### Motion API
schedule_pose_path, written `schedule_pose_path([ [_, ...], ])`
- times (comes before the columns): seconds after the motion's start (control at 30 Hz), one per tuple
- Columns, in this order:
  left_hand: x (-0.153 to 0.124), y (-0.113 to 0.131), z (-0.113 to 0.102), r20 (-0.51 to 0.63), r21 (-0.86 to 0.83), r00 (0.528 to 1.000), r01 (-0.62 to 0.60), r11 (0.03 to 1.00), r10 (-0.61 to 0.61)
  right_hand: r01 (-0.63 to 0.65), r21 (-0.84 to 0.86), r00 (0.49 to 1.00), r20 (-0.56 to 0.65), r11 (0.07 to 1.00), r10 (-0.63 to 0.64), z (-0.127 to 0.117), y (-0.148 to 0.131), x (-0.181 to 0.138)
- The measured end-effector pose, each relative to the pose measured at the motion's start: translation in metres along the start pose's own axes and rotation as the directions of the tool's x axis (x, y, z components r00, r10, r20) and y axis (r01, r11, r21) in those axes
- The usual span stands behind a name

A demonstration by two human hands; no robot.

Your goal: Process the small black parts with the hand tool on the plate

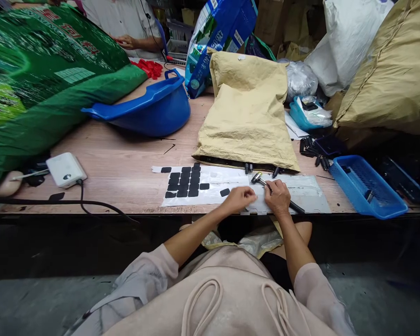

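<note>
My right hand is closed round the black handle of a small hammer, whose metal head lies on the white backing sheet at the table's front edge. My left hand is pinched shut just left of it, on something too small to make out. Several black pads sit in rows on the sheet to the left, and one lone black pad lies close to my left hand. A few small black parts rest by the edge of a tan sack.
A blue basin and a large green sack stand at the left. A white adapter with its cable lies front left. A blue tray sits at the right beside more sacks. Another person's hand works at the far side.
</note>
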State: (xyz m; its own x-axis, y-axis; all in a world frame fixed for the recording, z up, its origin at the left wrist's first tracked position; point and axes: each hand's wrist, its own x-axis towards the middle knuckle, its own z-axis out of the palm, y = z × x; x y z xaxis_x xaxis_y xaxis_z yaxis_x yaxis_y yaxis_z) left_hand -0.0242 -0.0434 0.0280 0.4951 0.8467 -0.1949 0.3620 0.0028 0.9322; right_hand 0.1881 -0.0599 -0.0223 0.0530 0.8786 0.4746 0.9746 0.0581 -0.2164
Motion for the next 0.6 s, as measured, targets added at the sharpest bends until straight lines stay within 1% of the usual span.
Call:
schedule_pose_path([
  [0.03,0.015,0.005,-0.008,-0.151,0.041,0.988,0.042,0.998,-0.035,0.001,-0.001,1.0,0.001,1.0,-0.001,0.0,0.0,0.0],
  [0.07,0.03,0.009,-0.015,-0.262,0.083,0.963,0.087,0.993,-0.062,0.002,-0.003,1.0,0.002,1.0,-0.002,0.0,0.0,0.0],
  [0.1,0.044,0.012,-0.021,-0.347,0.118,0.934,0.13,0.984,-0.082,0.001,-0.006,1.0,0.001,1.0,-0.001,0.0,0.0,0.0],
  [0.13,0.057,0.015,-0.025,-0.403,0.149,0.91,0.173,0.974,-0.099,0.002,-0.01,1.0,0.0,1.0,-0.002,-0.001,0.0,0.0],
  [0.17,0.067,0.018,-0.028,-0.435,0.177,0.893,0.211,0.961,-0.115,0.003,-0.013,1.0,0.0,1.0,-0.003,-0.001,0.0,0.0],
  [0.27,0.089,0.023,-0.03,-0.457,0.239,0.872,0.312,0.92,-0.177,0.011,-0.019,1.0,0.002,1.0,-0.011,-0.001,0.0,0.001],
  [0.33,0.095,0.026,-0.029,-0.447,0.255,0.867,0.36,0.898,-0.22,0.017,-0.02,1.0,0.002,1.0,-0.017,-0.002,0.001,0.001],
  [0.4,0.095,0.027,-0.03,-0.429,0.241,0.866,0.383,0.891,-0.256,0.021,-0.02,1.0,-0.002,1.0,-0.021,-0.002,0.001,0.001],
  [0.5,0.084,0.023,-0.036,-0.4,0.193,0.878,0.36,0.913,-0.261,0.018,-0.019,1.0,-0.014,1.0,-0.018,-0.001,0.0,0.001],
  [0.6,0.061,0.012,-0.043,-0.349,0.194,0.919,0.26,0.946,-0.182,0.009,-0.013,1.0,-0.02,1.0,-0.009,0.0,0.0,0.001],
])
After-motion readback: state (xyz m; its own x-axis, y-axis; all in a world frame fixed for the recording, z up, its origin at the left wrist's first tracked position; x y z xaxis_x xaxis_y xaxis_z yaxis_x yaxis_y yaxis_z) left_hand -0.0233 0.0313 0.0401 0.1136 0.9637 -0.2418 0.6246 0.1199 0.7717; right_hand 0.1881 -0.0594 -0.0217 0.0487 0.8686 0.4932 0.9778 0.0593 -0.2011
